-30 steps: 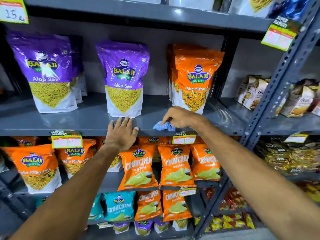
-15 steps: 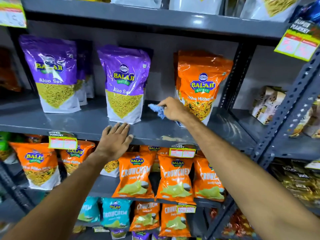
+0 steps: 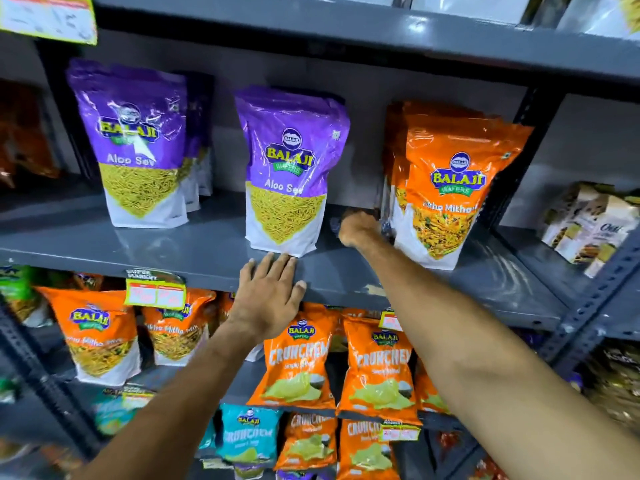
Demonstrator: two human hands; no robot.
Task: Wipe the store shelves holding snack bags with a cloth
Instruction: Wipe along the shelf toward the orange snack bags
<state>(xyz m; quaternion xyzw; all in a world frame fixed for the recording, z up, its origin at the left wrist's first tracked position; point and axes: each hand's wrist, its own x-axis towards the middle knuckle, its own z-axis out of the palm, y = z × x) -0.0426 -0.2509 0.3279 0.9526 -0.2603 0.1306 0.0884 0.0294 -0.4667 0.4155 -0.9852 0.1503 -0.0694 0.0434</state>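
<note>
Since half a second earlier, the right hand (image 3: 356,230) had pushed deeper along the grey metal shelf (image 3: 207,247) at centre frame, into the gap between the middle purple Aloo Sev bag (image 3: 289,168) and the orange Balaji bag (image 3: 446,188), its fingers curled and the blue cloth now almost hidden, only a blurred bit showing at the knuckles. The left hand (image 3: 268,292) lay flat on the shelf's front edge just below the purple bag, fingers straight and close together, with bare shelf to its left.
</note>
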